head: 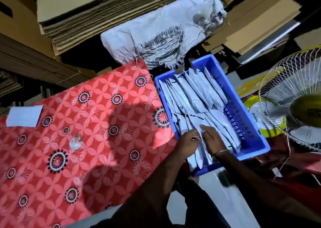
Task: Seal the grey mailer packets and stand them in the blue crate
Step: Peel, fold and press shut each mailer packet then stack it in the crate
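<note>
Both hands work in the crate [250, 106]: our left hand [186, 141] pinches a packet [198, 155] at its near end, our right hand [212, 139] lies flat on the next ones. We should part the row, then seat it upright.

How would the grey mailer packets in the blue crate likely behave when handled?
The grey mailer packets look thin and creased, so probably floppy and light. They lean on one another in the blue crate, so likely to slump unsupported. Their sheen suggests a slippery film.
</note>
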